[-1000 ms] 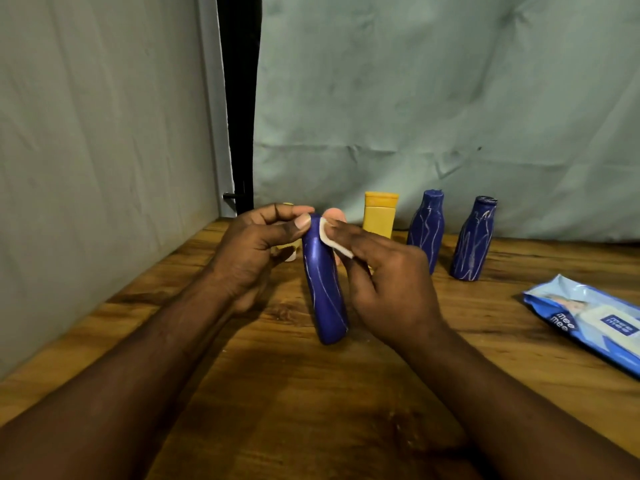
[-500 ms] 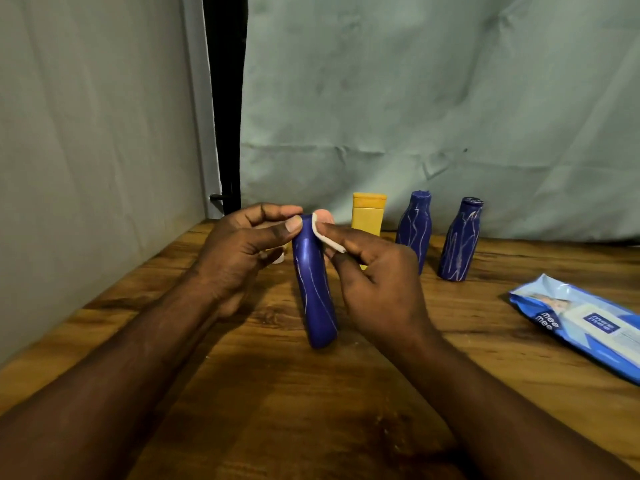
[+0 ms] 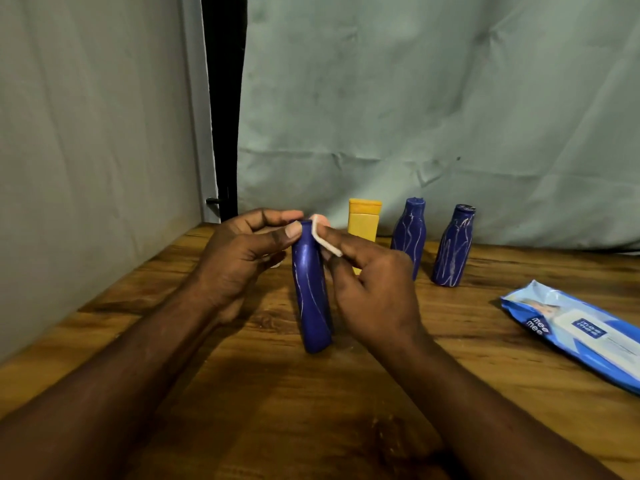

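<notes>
A dark blue bottle (image 3: 311, 292) with thin white streaks stands on the wooden table (image 3: 311, 410), leaning slightly. My left hand (image 3: 239, 258) grips its neck from the left, thumb and fingers curled round the top. My right hand (image 3: 370, 282) pinches a small folded white wipe (image 3: 325, 239) and holds it against the right side of the bottle's neck. The bottle's top is hidden behind my fingertips.
A yellow bottle (image 3: 363, 220) and two more blue streaked bottles (image 3: 410, 233) (image 3: 452, 247) stand along the back by the pale cloth backdrop. A blue pack of wipes (image 3: 575, 334) lies at the right. A small whitish object shows behind my left hand.
Both hands and the bottle stay in nearly the same pose. The wipe has shifted slightly along the bottle's neck. The view has shifted a little.
</notes>
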